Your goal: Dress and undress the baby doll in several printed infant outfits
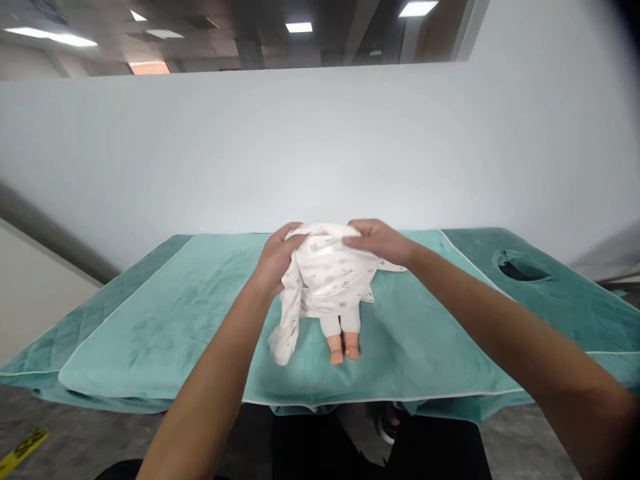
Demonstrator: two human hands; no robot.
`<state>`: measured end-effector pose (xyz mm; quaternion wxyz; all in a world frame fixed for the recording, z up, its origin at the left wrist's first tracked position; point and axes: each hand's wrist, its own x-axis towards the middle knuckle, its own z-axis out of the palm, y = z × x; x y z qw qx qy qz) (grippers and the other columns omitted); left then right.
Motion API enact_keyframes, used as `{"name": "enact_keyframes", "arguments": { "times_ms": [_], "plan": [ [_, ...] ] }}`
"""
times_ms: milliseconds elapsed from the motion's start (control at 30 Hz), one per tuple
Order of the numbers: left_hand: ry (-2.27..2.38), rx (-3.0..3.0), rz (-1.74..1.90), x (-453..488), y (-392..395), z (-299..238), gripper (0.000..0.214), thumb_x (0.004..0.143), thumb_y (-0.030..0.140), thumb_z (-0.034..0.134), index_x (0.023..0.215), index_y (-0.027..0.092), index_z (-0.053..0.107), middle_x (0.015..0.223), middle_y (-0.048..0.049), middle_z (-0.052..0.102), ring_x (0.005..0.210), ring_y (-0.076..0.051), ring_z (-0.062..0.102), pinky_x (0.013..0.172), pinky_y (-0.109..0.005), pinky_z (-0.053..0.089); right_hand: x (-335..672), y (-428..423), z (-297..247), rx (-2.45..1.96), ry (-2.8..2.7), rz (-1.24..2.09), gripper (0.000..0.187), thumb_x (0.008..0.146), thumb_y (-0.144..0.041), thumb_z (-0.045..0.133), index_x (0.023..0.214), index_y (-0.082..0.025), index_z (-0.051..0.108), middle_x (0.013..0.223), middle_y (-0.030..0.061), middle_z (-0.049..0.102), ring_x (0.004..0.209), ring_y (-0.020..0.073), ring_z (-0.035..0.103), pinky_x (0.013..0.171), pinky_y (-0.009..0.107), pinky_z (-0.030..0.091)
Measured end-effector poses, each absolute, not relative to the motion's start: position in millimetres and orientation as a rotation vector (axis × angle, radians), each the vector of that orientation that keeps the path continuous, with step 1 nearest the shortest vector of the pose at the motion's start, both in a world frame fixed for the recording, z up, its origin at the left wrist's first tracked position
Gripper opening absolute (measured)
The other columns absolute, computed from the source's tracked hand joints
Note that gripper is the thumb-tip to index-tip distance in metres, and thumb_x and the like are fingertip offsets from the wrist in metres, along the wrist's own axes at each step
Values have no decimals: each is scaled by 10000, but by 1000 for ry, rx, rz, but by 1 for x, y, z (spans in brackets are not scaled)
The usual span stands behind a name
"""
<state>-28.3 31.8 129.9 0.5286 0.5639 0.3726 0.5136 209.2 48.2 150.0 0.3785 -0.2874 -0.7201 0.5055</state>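
Note:
A white baby top with a small print [333, 277] is spread over a baby doll [345, 333]. Only the doll's white-trousered legs and bare feet show, pointing towards me; its head and body are hidden by the cloth. My left hand [283, 257] pinches the top's upper left edge between thumb and fingers. At the upper right edge, my right hand [377, 241] grips the same cloth. One long sleeve hangs down on the left below my left hand, its end lying on the green cover. The other sleeve sticks out to the right under my right wrist.
A green plush cover [165, 320] with white piping lies over the bed. Towards the right end it has a round opening [523, 267]. A white partition wall [300, 147] stands behind the bed. Yellow tape [23, 452] marks the floor at lower left.

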Motion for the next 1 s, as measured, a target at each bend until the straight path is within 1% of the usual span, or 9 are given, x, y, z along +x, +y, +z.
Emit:
{"name": "enact_keyframes", "arguments": {
  "times_ms": [100, 167, 300, 400, 533, 667, 767, 867, 1000],
  "plan": [
    [801, 1589, 724, -23, 16, 135, 377, 679, 314, 824, 999, 157, 699, 913, -60, 726, 876, -246, 690, 743, -306, 535, 201, 40, 146, -590, -1542, 1267, 379, 838, -528, 713, 768, -191, 554, 669, -43, 539, 580, 87, 495, 538, 203, 392],
    [773, 1643, 623, -16, 10, 135, 382, 673, 340, 840, 990, 160, 727, 950, -77, 745, 916, -273, 699, 776, -332, 543, 195, 36, 141, -534, -1465, 1316, 402, 836, -557, 705, 757, -196, 546, 648, -49, 530, 553, 83, 481, 519, 200, 390],
    [909, 1409, 1089, 0, 14, 129, 380, 724, 452, 786, 932, 139, 729, 877, -76, 745, 806, -245, 698, 695, -312, 540, 197, 35, 125, -602, -1603, 1468, 411, 827, -589, 689, 805, -182, 643, 736, -9, 634, 647, 116, 574, 592, 232, 464],
    [961, 1268, 1297, 8, 23, 122, 364, 749, 453, 752, 911, 128, 723, 851, -62, 732, 746, -202, 676, 643, -269, 517, 209, 39, 118, -806, -2005, 1565, 363, 745, -510, 795, 846, -170, 721, 817, 18, 709, 757, 156, 645, 665, 244, 495],
    [962, 1273, 1197, 6, 25, 110, 407, 763, 484, 741, 956, 126, 734, 863, -63, 738, 762, -196, 671, 666, -267, 510, 219, 40, 121, -814, -1948, 1571, 392, 748, -504, 794, 925, -158, 746, 903, 43, 744, 836, 188, 684, 740, 278, 528],
    [903, 1397, 886, -3, 24, 94, 419, 625, 395, 854, 910, 109, 744, 840, -79, 743, 775, -233, 677, 688, -297, 513, 213, 32, 120, -612, -1589, 1539, 532, 787, -661, 695, 882, -137, 709, 830, 66, 732, 788, 193, 688, 718, 301, 548],
    [825, 1272, 1012, -3, 28, 83, 359, 596, 334, 844, 869, 132, 730, 792, -60, 734, 763, -235, 683, 718, -315, 527, 204, 20, 113, -608, -1628, 1622, 606, 783, -727, 645, 896, -136, 709, 781, 63, 719, 735, 187, 676, 681, 297, 544],
    [714, 1004, 1260, 3, 32, 79, 250, 639, 335, 746, 805, 155, 692, 754, -35, 710, 706, -192, 667, 672, -277, 523, 196, 10, 106, -724, -1958, 1715, 490, 761, -610, 741, 937, -153, 730, 857, 48, 740, 758, 173, 672, 676, 265, 522],
    [720, 959, 1219, 12, 24, 78, 151, 690, 304, 641, 719, 155, 651, 634, -11, 644, 563, -149, 593, 544, -241, 461, 198, 6, 101, -812, -2372, 1716, 354, 720, -475, 813, 905, -180, 752, 885, 16, 752, 821, 175, 671, 722, 239, 496]
  ]
}}
